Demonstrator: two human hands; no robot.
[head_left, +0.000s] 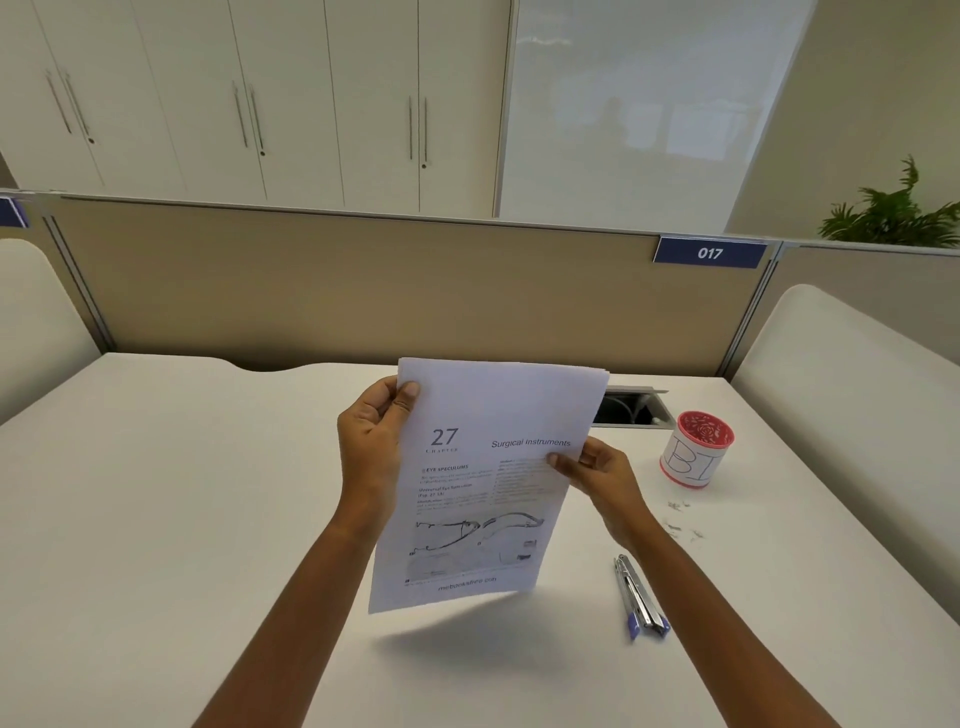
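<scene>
Holding printed sheets (483, 488) above the desk (156, 493), left hand (371, 441) and right hand (597, 475) pinching opposite edges

Head view, forward-down, close over desk (182, 493)

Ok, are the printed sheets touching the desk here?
Apart. The head view shows the left hand and right hand holding the printed sheets up, their shadow lying detached on the desk below.
</scene>
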